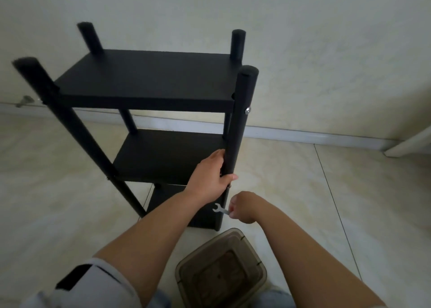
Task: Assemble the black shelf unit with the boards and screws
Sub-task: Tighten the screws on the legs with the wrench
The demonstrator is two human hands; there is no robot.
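**Shelf unit upright on a pale tiled floor, one hand on a post, the other holding a spanner**

Underfoot, the floor [303,191] is glossy cream tile with thin dark grout lines, meeting a pale textured wall [303,39] along a white skirting board [303,135]. At the far right edge a white slanted strip [410,142] comes down to the floor; what it belongs to cannot be told.

The black shelf unit [144,79] stands on the tiles just in front of the wall, with three boards fixed between four round posts. A silver screw head [247,110] shows on the near right post [240,121] just below the top board.

The left hand [211,177] grips that near right post beside the middle board, fingers and thumb wrapped round it. The right hand [242,207] pinches a small silver spanner [220,209], its open end lying against the same post near the bottom board.

Nearest the person, a smoky translucent plastic container [221,272] sits on the floor between the forearms, just short of the unit's base. A light sleeve [93,282] with a black patch covers the left upper arm. By the skirting at far left lies a small grey object [24,100], too blurred to identify.
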